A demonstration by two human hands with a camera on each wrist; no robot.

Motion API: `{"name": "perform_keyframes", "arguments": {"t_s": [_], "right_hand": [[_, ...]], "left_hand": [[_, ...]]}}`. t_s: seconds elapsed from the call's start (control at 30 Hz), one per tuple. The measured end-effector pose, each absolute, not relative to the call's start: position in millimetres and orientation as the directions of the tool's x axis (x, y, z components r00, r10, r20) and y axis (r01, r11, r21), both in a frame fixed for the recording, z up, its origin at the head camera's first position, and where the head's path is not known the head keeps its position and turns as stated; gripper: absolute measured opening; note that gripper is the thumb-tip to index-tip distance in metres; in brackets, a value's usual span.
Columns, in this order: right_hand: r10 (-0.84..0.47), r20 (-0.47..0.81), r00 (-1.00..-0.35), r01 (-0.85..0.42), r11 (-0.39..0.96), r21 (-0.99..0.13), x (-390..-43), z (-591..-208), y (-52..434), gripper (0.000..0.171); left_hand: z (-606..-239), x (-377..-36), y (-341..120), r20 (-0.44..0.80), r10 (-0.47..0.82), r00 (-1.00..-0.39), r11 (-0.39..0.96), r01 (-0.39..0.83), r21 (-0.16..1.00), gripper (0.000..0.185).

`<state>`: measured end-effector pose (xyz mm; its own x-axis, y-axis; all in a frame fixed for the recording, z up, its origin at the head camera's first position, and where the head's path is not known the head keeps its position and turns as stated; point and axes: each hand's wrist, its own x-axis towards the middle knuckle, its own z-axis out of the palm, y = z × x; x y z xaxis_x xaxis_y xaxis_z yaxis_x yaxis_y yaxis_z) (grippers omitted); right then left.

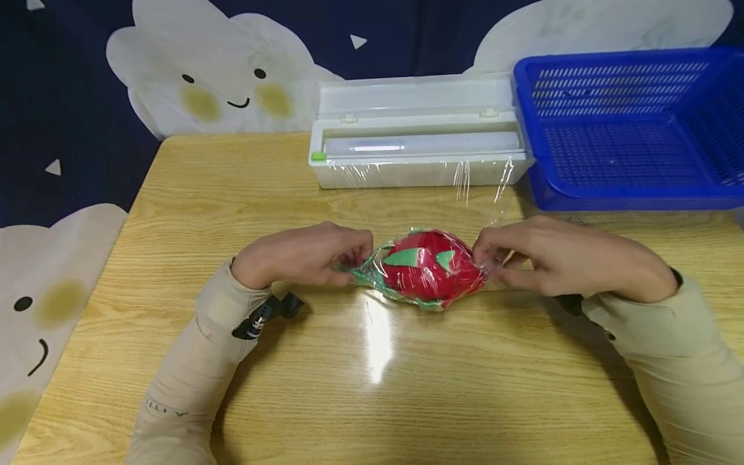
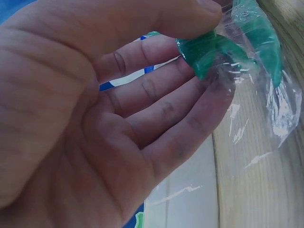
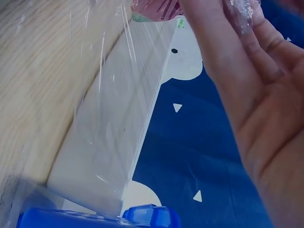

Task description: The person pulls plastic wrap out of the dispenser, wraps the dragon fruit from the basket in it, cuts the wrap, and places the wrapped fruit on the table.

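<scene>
A red dragon fruit (image 1: 427, 266) with green scales lies wrapped in cling film (image 2: 285, 107), between the two hands over the table. At its left end, the left hand (image 1: 302, 255) pinches the film together with a green leafy tip (image 2: 199, 50) between thumb and fingers. The right hand (image 1: 572, 258) pinches gathered film (image 3: 241, 12) at the fruit's red right end. Shiny creases run over the fruit, and a sheet of film stretches back towards the white dispenser box (image 1: 418, 174). In the right wrist view only the fruit's lower edge shows.
The dispenser's lid (image 1: 415, 97) stands raised behind a roll of film (image 1: 424, 143), with a small green slider (image 1: 318, 156) at its front left corner. A blue plastic basket (image 1: 628, 197) stands beside it at the back right. Behind the wooden table (image 1: 372, 413) hangs a cloud-patterned cloth (image 1: 407, 39).
</scene>
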<state>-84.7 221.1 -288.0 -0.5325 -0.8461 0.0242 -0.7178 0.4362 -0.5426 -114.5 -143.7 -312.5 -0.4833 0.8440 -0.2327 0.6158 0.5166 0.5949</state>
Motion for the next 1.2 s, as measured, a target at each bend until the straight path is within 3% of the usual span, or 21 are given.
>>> {"name": "perform_keyframes", "arguments": {"t_s": [0.2, 0.5, 0.77, 1.0, 1.2], "right_hand": [[-0.85, 0.073, -0.521, -0.733, 0.403, -0.548, -89, -293, 220, 0.024], [-0.805, -0.011, -0.593, -0.635, 0.477, -0.607, -92, -299, 218, 0.022], [-0.784, -0.016, -0.62, -0.667, 0.538, -0.516, -95, -301, 217, 0.025], [-0.733, -0.07, -0.676, -0.604, 0.607, -0.517, -96, -300, 217, 0.019], [-0.718, -0.026, -0.696, -0.617, 0.616, -0.49, -97, -303, 220, 0.019]], "left_hand": [[-313, -115, -144, -0.226, 0.846, -0.483, 0.512, 0.62, 0.594, 0.019], [-313, -116, -144, -0.218, 0.849, -0.481, 0.506, 0.625, 0.595, 0.019], [-311, -116, -143, -0.216, 0.848, -0.483, 0.507, 0.624, 0.595, 0.019], [-311, -116, -143, -0.214, 0.849, -0.484, 0.506, 0.627, 0.592, 0.019], [-312, -116, -143, -0.214, 0.849, -0.483, 0.506, 0.627, 0.592, 0.019]]}}
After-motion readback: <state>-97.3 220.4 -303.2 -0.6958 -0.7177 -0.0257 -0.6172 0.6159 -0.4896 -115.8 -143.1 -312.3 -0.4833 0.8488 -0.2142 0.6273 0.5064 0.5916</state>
